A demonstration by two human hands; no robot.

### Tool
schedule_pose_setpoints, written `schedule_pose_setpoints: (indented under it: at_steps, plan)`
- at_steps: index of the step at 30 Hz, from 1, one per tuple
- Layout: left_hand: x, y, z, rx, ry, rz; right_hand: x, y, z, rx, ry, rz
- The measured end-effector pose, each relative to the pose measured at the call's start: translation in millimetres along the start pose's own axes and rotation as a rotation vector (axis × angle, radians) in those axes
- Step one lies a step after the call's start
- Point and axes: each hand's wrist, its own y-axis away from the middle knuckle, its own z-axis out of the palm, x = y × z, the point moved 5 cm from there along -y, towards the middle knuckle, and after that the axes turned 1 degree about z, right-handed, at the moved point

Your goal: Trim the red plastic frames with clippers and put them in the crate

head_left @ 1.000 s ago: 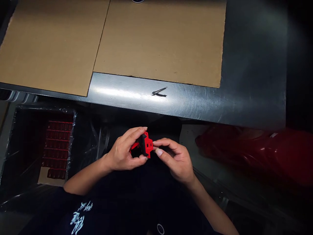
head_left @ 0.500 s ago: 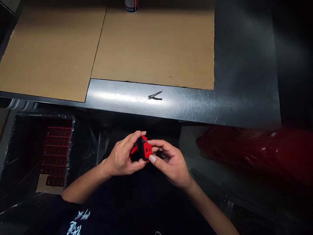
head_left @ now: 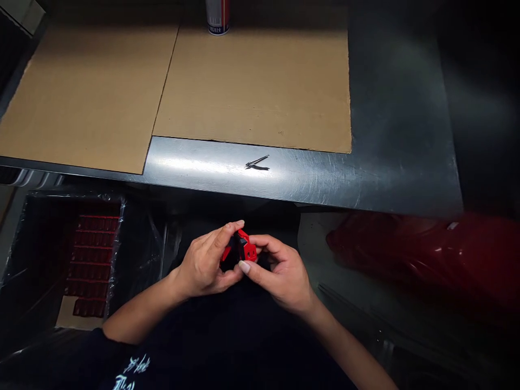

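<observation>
A small red and black plastic part (head_left: 247, 249) is held between my two hands, in front of my body and below the table edge. My left hand (head_left: 209, 260) curves around its left side, thumb below and fingers above. The thumb and forefinger of my right hand (head_left: 284, 271) pinch its right side, where small dark holes show in the red face. More red shows inside my left hand's grasp, partly hidden by the fingers. On the metal strip of the table lie small nippers (head_left: 257, 163), handles spread, away from both hands.
Cardboard sheets (head_left: 252, 92) cover much of the metal table (head_left: 398, 135). A spray can (head_left: 218, 19) stands at the back. At lower left, a plastic-lined bin (head_left: 26, 233) holds rows of red parts (head_left: 91, 254). A large red plastic bag or cover (head_left: 426, 249) lies at right.
The red and black part has turned a little in my hands, its holed face now tilted differently. My right thumb has shifted slightly left. The view has moved slightly.
</observation>
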Motion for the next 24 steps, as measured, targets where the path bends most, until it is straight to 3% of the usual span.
schedule_pose_setpoints:
  at_steps: [7, 16, 24]
  plan:
    - [1, 0, -0.6, 0.065, 0.032, 0.041, 0, 1, 2, -0.008, -0.043, -0.002]
    - [1, -2, -2.6, 0.136, 0.134, 0.107, 13, -1, 8, -0.116, -0.465, 0.131]
    - [2, -3, -6.1, 0.152, 0.051, 0.136, 18, -2, 10, -0.132, -0.556, 0.097]
